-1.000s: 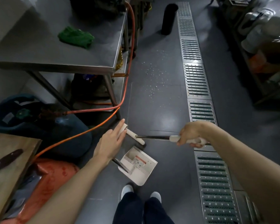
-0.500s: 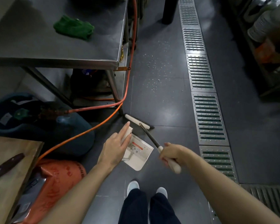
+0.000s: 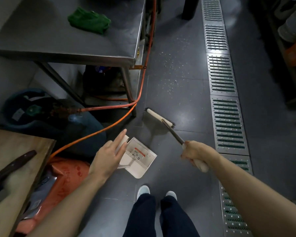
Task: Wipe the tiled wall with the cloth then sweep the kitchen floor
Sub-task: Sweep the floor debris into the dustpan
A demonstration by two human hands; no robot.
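Observation:
My right hand (image 3: 195, 153) grips the white end of a broom handle (image 3: 175, 136). The broom's white head (image 3: 159, 117) rests on the dark floor beyond a white dustpan (image 3: 138, 157). My left hand (image 3: 109, 155) holds the top of the dustpan's upright handle, fingers stretched out along it. White crumbs (image 3: 171, 72) lie scattered on the floor ahead of the broom. A green cloth (image 3: 89, 20) lies crumpled on the steel table (image 3: 41, 36) at the upper left.
A metal drain grate (image 3: 224, 100) runs along the floor on the right. An orange hose (image 3: 143, 74) hangs down past the table leg to a blue gas cylinder (image 3: 41, 117). A knife (image 3: 10, 168) lies on a wooden board at lower left, beside an orange bag (image 3: 65, 175).
The broom swung from lying sideways across my front to pointing forward, its head now on the floor beyond the dustpan. My right hand drew back toward me; the left stayed on the dustpan handle.

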